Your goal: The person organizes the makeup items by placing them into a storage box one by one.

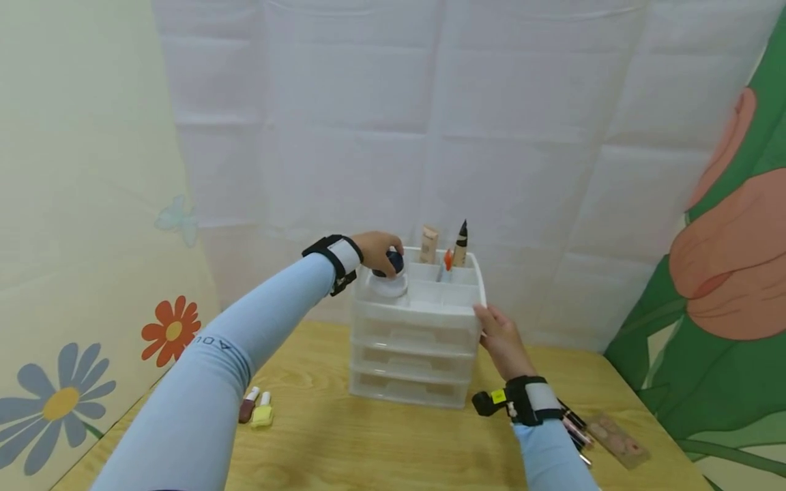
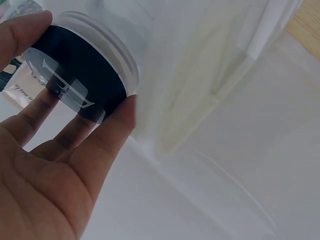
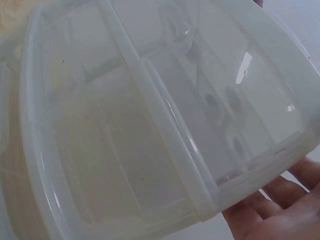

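My left hand (image 1: 376, 250) has its fingers curled round a dark-banded clear jar (image 2: 82, 62), thumb on one side; jar is over the rear left of the organizer's top. Can't tell if it's touching down. Pale round piece (image 1: 388, 287) sits just in front of it. My right hand (image 1: 505, 341) is against the right side of the white drawer organizer (image 1: 414, 311), near its upper front corner; fingers touch the wall, tips partly hidden, so I can't tell whether they're curled on it. Back compartments hold a beige tube (image 1: 428, 245) and a black-tipped tube (image 1: 460, 244), both upright, with an orange-topped item (image 1: 448, 260) just beside the latter. Organizer stands on the wood desk (image 1: 381, 447). Dark bottle (image 1: 247, 408) and yellow bottle (image 1: 262, 413) lie left; palette (image 1: 617, 440) lies right, near my right sleeve.
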Available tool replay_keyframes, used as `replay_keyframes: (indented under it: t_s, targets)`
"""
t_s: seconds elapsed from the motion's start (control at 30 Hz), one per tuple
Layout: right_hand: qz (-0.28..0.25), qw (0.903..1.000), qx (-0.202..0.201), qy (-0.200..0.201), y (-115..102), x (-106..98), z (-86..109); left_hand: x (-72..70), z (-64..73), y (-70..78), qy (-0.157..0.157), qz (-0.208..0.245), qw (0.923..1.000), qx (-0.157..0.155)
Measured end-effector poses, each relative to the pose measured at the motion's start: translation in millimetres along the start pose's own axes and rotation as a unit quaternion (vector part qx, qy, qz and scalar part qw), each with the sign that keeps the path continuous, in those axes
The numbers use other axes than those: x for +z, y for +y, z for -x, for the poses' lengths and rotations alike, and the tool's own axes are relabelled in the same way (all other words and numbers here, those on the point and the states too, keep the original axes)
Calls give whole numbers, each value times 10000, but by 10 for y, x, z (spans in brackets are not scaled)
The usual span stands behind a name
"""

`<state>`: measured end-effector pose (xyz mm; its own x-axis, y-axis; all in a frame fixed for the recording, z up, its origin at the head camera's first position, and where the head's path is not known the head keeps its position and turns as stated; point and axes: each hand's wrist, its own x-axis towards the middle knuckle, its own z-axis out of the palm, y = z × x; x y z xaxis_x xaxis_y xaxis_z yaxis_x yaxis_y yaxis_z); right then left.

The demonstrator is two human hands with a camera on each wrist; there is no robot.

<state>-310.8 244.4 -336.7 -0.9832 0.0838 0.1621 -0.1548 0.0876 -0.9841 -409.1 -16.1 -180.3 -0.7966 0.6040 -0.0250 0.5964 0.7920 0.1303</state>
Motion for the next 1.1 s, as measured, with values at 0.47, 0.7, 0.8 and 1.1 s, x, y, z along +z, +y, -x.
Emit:
replay_keyframes:
  t_s: [0.47, 0.7, 0.8, 1.1]
  targets:
    - [84, 10000, -48, 17, -41, 15, -11, 67, 18, -9, -35, 118, 9998, -165]
    - [49, 9999, -87, 19, -45, 43, -14, 93, 15, -30, -30, 226, 9996, -188]
    - [35, 10000, -67, 23, -51, 59, -6, 107, 18, -32, -43, 245, 9995, -211]
    - [47, 10000, 6, 23, -59, 53, -40, 142, 36, -29, -134, 122, 9993, -334]
